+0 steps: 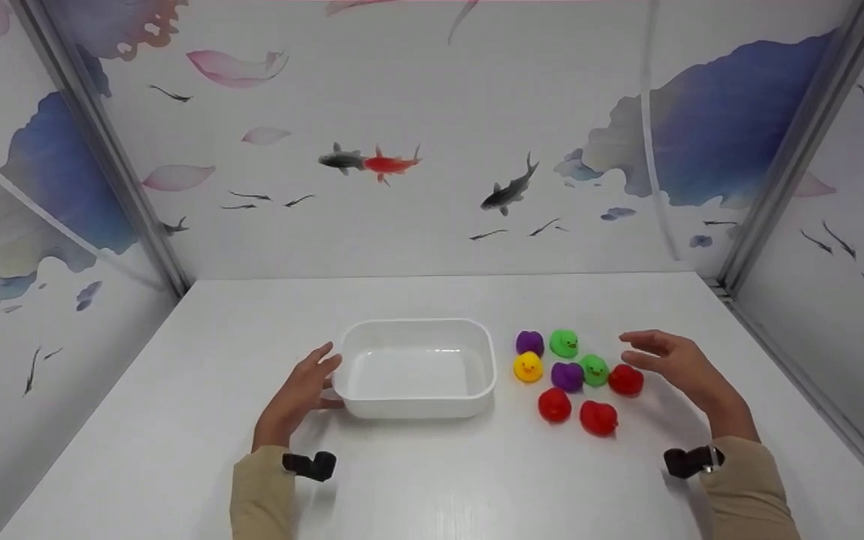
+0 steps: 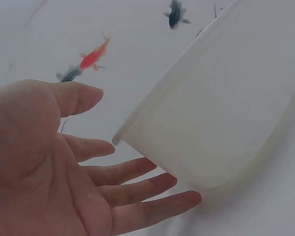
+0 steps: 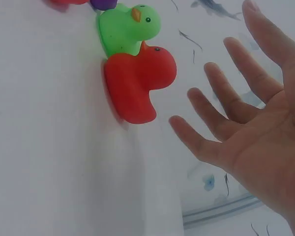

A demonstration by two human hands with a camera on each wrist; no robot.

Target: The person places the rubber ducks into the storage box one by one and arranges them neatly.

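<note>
A white plastic basin (image 1: 417, 407) with nothing in it stands on the table. Its left end is beside my left hand (image 1: 301, 394), whose spread fingers (image 2: 137, 189) are right at the basin's wall in the left wrist view. To the basin's right sits a group of small rubber ducks: a yellow duck (image 1: 528, 367), two purple ones, two green ones and three red ones. My right hand (image 1: 683, 367) hovers just right of the group, fingers extended and holding nothing. Nearest to it is a red duck (image 3: 137, 83), with a green duck (image 3: 123, 29) close behind.
The white table (image 1: 432, 480) is enclosed by panels printed with fish and petals. Metal posts (image 1: 113, 157) join the panels at the corners. Black wrist cameras (image 1: 691, 462) sit over both tan sleeves (image 1: 747, 487).
</note>
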